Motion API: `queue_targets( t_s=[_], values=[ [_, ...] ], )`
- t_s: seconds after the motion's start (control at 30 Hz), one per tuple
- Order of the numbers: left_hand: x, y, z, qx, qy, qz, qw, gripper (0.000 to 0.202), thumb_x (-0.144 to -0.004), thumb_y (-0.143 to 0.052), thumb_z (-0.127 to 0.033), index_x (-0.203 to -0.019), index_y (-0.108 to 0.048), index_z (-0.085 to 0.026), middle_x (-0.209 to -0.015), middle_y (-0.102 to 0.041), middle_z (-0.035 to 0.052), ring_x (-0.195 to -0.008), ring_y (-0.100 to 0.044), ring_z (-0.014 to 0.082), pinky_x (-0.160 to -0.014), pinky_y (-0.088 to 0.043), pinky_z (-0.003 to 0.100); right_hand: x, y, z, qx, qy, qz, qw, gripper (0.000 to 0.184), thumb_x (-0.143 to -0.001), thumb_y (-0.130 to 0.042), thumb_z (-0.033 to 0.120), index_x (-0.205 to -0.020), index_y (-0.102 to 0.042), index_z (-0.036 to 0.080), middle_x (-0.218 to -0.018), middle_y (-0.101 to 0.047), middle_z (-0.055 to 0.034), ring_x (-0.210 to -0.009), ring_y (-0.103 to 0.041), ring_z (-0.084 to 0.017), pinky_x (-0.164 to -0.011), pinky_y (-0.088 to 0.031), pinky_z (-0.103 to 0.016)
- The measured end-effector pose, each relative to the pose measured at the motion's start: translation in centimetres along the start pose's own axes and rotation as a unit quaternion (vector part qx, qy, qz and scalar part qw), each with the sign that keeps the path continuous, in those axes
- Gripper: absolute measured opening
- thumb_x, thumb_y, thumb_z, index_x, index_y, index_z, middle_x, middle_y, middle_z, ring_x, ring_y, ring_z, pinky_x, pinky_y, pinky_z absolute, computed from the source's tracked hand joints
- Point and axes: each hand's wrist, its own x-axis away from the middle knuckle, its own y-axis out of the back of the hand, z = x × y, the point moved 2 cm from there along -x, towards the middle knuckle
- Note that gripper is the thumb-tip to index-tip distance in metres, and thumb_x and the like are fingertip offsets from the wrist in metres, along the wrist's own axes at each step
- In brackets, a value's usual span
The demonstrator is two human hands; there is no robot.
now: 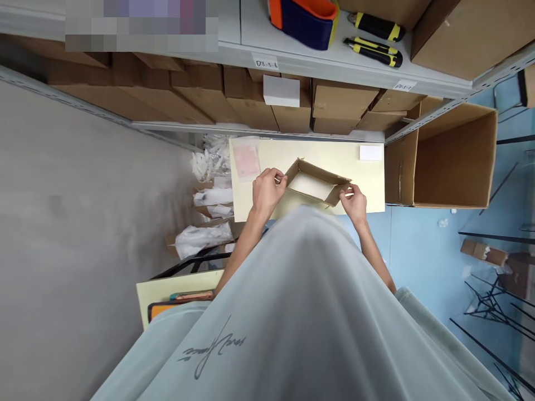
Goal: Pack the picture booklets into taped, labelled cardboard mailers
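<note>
A small brown cardboard box [320, 169] is held over the pale yellow tabletop [271, 209], its four walls standing in a slanted, skewed shape. Through its middle a whitish surface shows, and I cannot tell whether that is its bottom or the table. My left hand [268, 191] pinches the left corner of the box between thumb and fingers. At the opposite corner my right hand [354, 203] grips the wall with thumb and fingertips. Beyond my left hand lies a clear bag with something pink [247, 160]. A white paper slip [371, 152] lies at the table's far right.
Shelving with brown cartons [343, 100] rises behind the table; a utility knife [376, 53] lies on its upper level. A large open carton [455, 161] stands to the right. Plastic-wrapped items [204, 236] sit on the left. A grey wall [83, 223] borders that side.
</note>
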Motion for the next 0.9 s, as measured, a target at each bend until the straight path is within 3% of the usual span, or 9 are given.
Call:
queue_targets(
  t_s=[0.17,0.33,0.4,0.5,0.6,0.67,0.73,0.8,0.9],
  values=[
    [0.5,-0.2,0.2,-0.018,-0.022,0.021,0.999,0.014,-0.094,-0.085,-0.019,-0.089,-0.074,-0.026,-0.097,-0.074,0.0048,-0.076,-0.064,0.0254,-0.096,-0.055,0.036,-1.1,-0.5,1.9,0.025,0.09,-0.036,0.995,0.044,-0.108,-0.057,0.047,-0.135,-0.08,0.02,-0.117,-0.085,-0.0157,-0.083,-0.079,-0.029,-0.093,-0.068,-0.047],
    [1.9,-0.5,0.8,-0.033,-0.022,0.051,0.998,0.016,-0.096,-0.084,-0.015,-0.089,-0.073,-0.025,-0.102,-0.075,0.0077,-0.091,-0.072,0.0304,-0.098,-0.054,0.039,-1.7,-2.6,3.8,0.06,0.123,-0.002,0.991,0.051,-0.112,-0.056,0.047,-0.148,-0.08,0.019,-0.134,-0.079,-0.0198,-0.085,-0.078,-0.029,-0.101,-0.069,-0.053],
    [2.5,-0.6,1.0,-0.032,-0.033,0.08,0.996,0.01,-0.098,-0.083,-0.017,-0.098,-0.079,-0.026,-0.112,-0.078,0.0096,-0.1,-0.074,0.0325,-0.101,-0.054,0.04,-1.2,-3.5,4.4,0.055,0.133,0.034,0.989,0.052,-0.114,-0.055,0.05,-0.148,-0.08,0.019,-0.142,-0.077,-0.0205,-0.097,-0.081,-0.033,-0.105,-0.069,-0.055],
    [3.1,-0.5,1.7,-0.03,-0.058,0.125,0.99,0.015,-0.099,-0.079,-0.013,-0.104,-0.082,-0.028,-0.126,-0.081,0.011,-0.113,-0.073,0.0356,-0.11,-0.054,0.043,0.6,-4.1,4.6,0.029,0.161,0.082,0.983,0.057,-0.117,-0.055,0.06,-0.149,-0.08,0.021,-0.154,-0.076,-0.0205,-0.131,-0.079,-0.039,-0.12,-0.065,-0.058],
    [3.3,-0.4,2.7,-0.018,-0.083,0.171,0.982,0.013,-0.102,-0.077,-0.016,-0.1,-0.082,-0.027,-0.129,-0.083,0.0132,-0.124,-0.069,0.0395,-0.12,-0.052,0.048,2.4,-3.3,3.8,0.035,0.176,0.103,0.978,0.069,-0.105,-0.078,0.073,-0.154,-0.078,0.023,-0.166,-0.071,-0.0193,-0.159,-0.064,-0.043,-0.139,-0.051,-0.064],
    [3.2,-0.5,3.2,0.0,-0.088,0.185,0.979,0.008,-0.105,-0.078,-0.025,-0.098,-0.082,-0.027,-0.127,-0.084,0.0152,-0.128,-0.068,0.0412,-0.125,-0.05,0.05,3.3,-2.3,2.7,0.051,0.16,0.098,0.981,0.076,-0.096,-0.091,0.073,-0.153,-0.079,0.025,-0.168,-0.071,-0.0184,-0.163,-0.06,-0.043,-0.143,-0.047,-0.067],
    [2.9,-0.5,3.4,0.009,-0.08,0.181,0.98,0.011,-0.108,-0.079,-0.034,-0.103,-0.083,-0.025,-0.128,-0.084,0.0161,-0.131,-0.07,0.0414,-0.128,-0.049,0.051,3.6,-1.3,1.6,0.054,0.138,0.081,0.986,0.07,-0.098,-0.089,0.071,-0.149,-0.081,0.025,-0.162,-0.076,-0.0185,-0.159,-0.064,-0.043,-0.14,-0.05,-0.068],
    [2.6,-0.6,3.4,-0.017,-0.062,0.171,0.983,0.027,-0.107,-0.082,-0.044,-0.125,-0.083,-0.025,-0.137,-0.082,0.0152,-0.131,-0.073,0.0403,-0.128,-0.052,0.051,3.3,-0.5,0.8,0.041,0.123,0.068,0.989,0.062,-0.105,-0.078,0.072,-0.143,-0.083,0.023,-0.153,-0.081,-0.0183,-0.149,-0.072,-0.04,-0.134,-0.056,-0.065],
    [1.5,-0.7,3.1,-0.117,-0.045,0.154,0.98,0.085,-0.099,-0.09,-0.062,-0.17,-0.061,-0.026,-0.157,-0.072,0.0162,-0.133,-0.077,0.0396,-0.119,-0.063,0.05,1.8,0.0,0.5,0.024,0.113,0.067,0.991,0.066,-0.111,-0.063,0.079,-0.136,-0.085,0.022,-0.141,-0.087,-0.0167,-0.129,-0.083,-0.036,-0.119,-0.066,-0.056]
  ],
)
